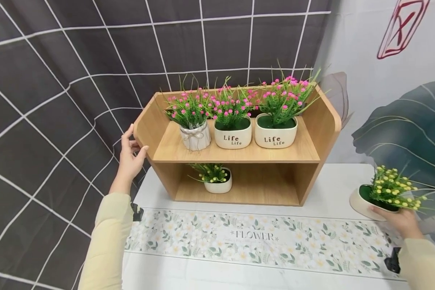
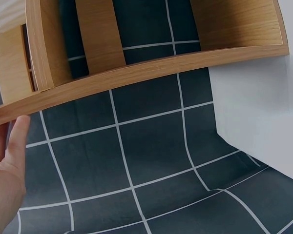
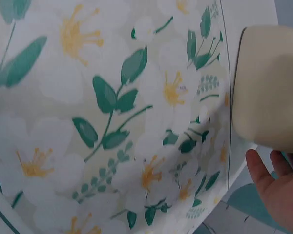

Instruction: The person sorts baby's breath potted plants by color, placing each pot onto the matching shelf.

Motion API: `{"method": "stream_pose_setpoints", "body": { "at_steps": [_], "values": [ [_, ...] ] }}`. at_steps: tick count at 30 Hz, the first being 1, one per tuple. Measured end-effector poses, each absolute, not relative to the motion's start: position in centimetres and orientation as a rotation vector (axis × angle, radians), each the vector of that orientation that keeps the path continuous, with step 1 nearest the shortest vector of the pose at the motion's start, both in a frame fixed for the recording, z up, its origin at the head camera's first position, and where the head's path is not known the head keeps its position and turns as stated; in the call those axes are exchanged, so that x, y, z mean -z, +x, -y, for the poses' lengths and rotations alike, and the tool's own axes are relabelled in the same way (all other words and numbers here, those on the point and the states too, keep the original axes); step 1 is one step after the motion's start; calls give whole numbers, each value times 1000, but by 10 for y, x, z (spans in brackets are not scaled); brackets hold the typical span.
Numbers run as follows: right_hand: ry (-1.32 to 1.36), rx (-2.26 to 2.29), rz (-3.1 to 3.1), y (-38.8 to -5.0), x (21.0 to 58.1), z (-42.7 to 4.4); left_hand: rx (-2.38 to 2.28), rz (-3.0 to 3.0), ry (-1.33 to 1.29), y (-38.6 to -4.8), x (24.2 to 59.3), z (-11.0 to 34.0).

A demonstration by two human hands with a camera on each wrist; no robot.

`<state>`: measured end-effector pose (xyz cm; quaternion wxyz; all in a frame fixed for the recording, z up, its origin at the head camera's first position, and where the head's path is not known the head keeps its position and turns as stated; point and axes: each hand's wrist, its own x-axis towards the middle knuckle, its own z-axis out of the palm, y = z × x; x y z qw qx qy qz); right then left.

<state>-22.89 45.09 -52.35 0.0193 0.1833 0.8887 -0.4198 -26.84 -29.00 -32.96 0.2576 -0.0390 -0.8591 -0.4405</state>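
A two-tier wooden shelf (image 1: 239, 158) stands on the white-covered table. My left hand (image 1: 130, 159) holds the upper front edge of its left side panel, with the thumb (image 2: 19, 131) on the edge in the left wrist view. At the far right my right hand (image 1: 402, 219) grips a cream oval pot (image 1: 364, 203) of yellow flowers (image 1: 393, 185). In the right wrist view, fingers (image 3: 263, 175) lie by the pot's edge; whether it touches the table I cannot tell. On the upper tier are three pink-flowered pots: a white one with a bow (image 1: 195, 137) and two "Life" pots (image 1: 233, 135).
On the lower tier's left side sits another small pot (image 1: 218, 186) with yellow flowers. A floral runner (image 1: 253, 241) marked "FLOWER" crosses the table in front of the shelf. A dark gridded curtain (image 1: 40, 133) hangs behind and to the left.
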Motion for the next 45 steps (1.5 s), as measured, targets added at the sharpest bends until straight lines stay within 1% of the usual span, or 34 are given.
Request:
{"method": "stream_pose_setpoints", "body": {
  "at_steps": [4, 11, 17, 23, 29, 38, 45],
  "values": [
    [547, 1252, -2835, -227, 525, -452, 1195, 2338, -108, -268, 328, 289],
    [478, 1319, -2911, -222, 527, -445, 1181, 2315, -137, -270, 327, 289],
    [578, 1287, -2800, -219, 535, -442, 1158, 2339, -107, -269, 327, 290],
    [678, 1398, -2726, -216, 545, -437, 1150, 2347, -94, -268, 329, 291],
    [556, 1505, -2909, -210, 554, -424, 1153, 2346, -102, -268, 330, 291],
    [689, 1457, -2911, -208, 559, -413, 1167, 2337, -115, -268, 332, 291],
    [765, 1420, -2858, -204, 553, -406, 1159, 2315, -151, -269, 332, 291]
  ]
}}
